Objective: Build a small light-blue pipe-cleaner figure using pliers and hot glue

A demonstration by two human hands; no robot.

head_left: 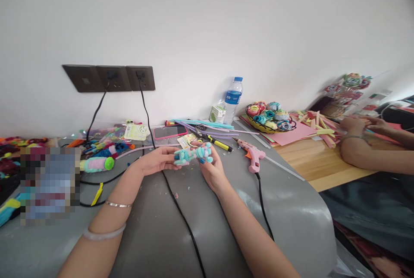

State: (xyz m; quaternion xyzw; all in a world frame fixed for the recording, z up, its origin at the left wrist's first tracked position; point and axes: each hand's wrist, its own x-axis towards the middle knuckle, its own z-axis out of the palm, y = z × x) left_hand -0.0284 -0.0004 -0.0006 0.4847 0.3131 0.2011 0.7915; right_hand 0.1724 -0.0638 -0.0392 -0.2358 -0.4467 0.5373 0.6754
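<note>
Both hands meet over the middle of the grey table cover (226, 226), sharing one small fuzzy figure twisted from teal, light-blue and purple pipe cleaners (193, 154). The left hand (158, 160) lies palm up, its fingers closed on the teal end of the figure. The right hand (211, 168) pinches the blue-and-purple end between thumb and fingertips, so the piece hangs just above the cover, held at both ends.

By its look the figure should weigh almost nothing. Its pile is soft and gives good grip, so slipping seems unlikely, but the thin wire inside probably bends at the least squeeze (and would keep the bend). The thicker coiled lumps look like the best places to take hold, with a light pinch; the thin joins between them would likely kink or untwist under a pull.

Just beyond the right hand lie a pink hot-glue gun (254, 157), its black cord (263, 209) trailing toward the viewer, and a yellow-handled tool (219, 143). A second black cable (181, 213) runs under the hands from the dark wall sockets (110, 78). Farther back stand a clear plastic water bottle (233, 98) and a yellow basket of rolled fabric roses (270, 117). At far right another person's hands (362, 127) work among paper strips on a wooden tabletop (310, 161).
</note>
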